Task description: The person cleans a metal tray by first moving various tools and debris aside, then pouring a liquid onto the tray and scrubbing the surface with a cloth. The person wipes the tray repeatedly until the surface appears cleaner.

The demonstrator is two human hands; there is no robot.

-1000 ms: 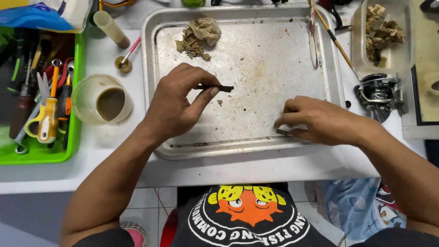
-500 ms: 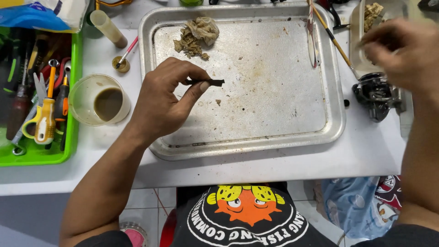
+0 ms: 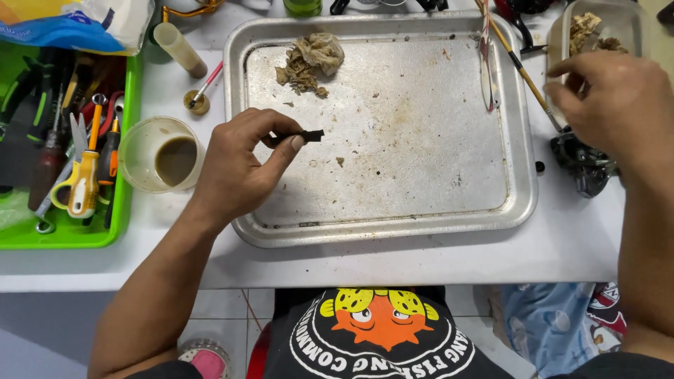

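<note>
Left of the stained metal tray [image 3: 519, 203] sit a green tool bin [image 3: 119, 224] and a cup of brown liquid [image 3: 160, 154], the left hand [image 3: 235, 168] pinches a small dark part [image 3: 311, 135] above the tray, cleaning seemingly midway, while the right hand [image 3: 614, 102], fingers loosely bunched, hovers over a dismantled fishing reel [image 3: 583, 165] on the white tabletop [image 3: 562, 245].

Most of the metal tray [image 3: 519, 203] is open floor from its centre out to 4 o'clock, so a hand gets through there easy. At 11 o'clock a wad of dirty tissue [image 3: 312, 60] sits in the way, and a thin brush [image 3: 523, 70] lies across the rim at 2. Left of the tray, the cup of brown liquid [image 3: 158, 154] and the green tool bin [image 3: 63, 235] crowd the bench [image 3: 393, 263].
</note>
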